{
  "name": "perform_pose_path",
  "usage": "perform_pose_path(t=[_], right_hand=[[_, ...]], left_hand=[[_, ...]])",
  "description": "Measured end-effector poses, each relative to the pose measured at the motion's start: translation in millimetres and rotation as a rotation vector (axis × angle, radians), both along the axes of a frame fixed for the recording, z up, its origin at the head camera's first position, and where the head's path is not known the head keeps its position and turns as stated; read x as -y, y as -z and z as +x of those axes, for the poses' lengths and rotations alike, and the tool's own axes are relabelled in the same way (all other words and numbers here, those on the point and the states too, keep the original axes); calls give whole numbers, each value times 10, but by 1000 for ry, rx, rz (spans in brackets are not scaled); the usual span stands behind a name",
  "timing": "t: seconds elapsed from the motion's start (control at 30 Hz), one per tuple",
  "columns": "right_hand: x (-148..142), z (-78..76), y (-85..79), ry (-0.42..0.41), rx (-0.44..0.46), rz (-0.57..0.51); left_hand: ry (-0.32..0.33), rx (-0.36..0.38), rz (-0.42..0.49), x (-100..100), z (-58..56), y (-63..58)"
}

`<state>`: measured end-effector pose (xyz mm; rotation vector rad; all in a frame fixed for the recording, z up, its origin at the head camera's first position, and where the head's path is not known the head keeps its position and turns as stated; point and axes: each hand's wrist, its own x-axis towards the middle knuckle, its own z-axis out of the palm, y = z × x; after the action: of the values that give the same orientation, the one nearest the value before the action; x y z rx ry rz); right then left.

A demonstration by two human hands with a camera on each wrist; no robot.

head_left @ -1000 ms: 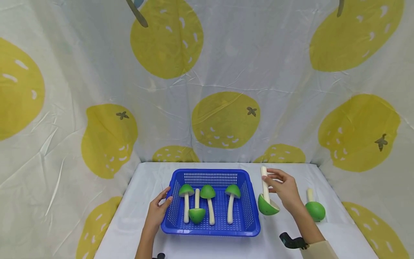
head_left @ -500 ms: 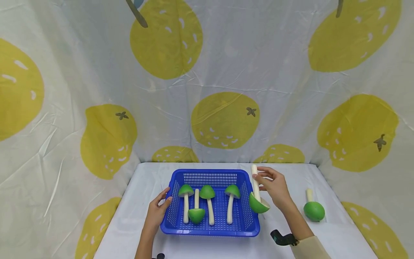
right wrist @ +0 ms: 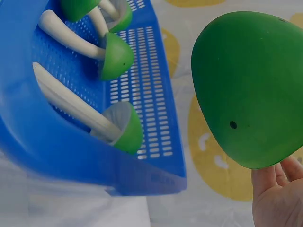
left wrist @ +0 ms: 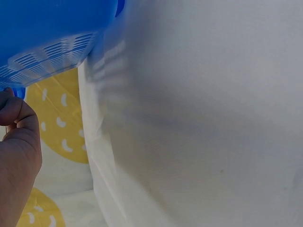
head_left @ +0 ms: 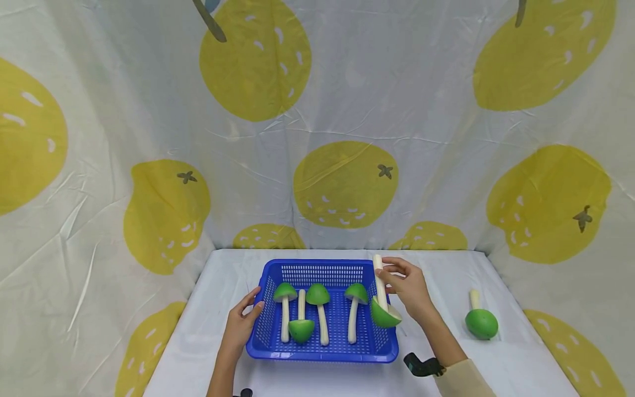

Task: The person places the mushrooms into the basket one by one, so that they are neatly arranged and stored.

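In the head view, my right hand (head_left: 405, 285) pinches the white stem of a green-capped toy mushroom (head_left: 384, 313) between thumb and fingers. The stem points up and the cap hangs down, overlapping the right rim of the blue plastic basket (head_left: 322, 356). From the right wrist, the green cap (right wrist: 251, 90) looms large and hides most of the fingers. My left hand (head_left: 241, 321) holds the basket's left rim, its thumb over the edge. Several similar mushrooms lie inside, among them one cap-down mushroom (head_left: 301, 331) and one at the right (head_left: 354, 314).
Another green mushroom (head_left: 481, 323) lies on the white tablecloth (head_left: 426, 380) to the right of my right hand. A hanging cloth printed with yellow fruit (head_left: 347, 184) closes off the back and sides.
My right hand has carried the mushroom leftward, from beside the basket to over its right rim. My left hand and the basket stay where they were.
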<state>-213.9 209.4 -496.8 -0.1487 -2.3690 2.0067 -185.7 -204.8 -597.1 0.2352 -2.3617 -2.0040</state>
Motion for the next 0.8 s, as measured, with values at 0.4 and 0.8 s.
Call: perform_pose_path(t=[0.4,0.8], right_hand=[[178,-53,71,-40,-4,-51],[347,-52,174,-79,-10,-72]], left_hand=[[-2,15,-5,-13,15,-39],[-13,7,9,6,-16,6]])
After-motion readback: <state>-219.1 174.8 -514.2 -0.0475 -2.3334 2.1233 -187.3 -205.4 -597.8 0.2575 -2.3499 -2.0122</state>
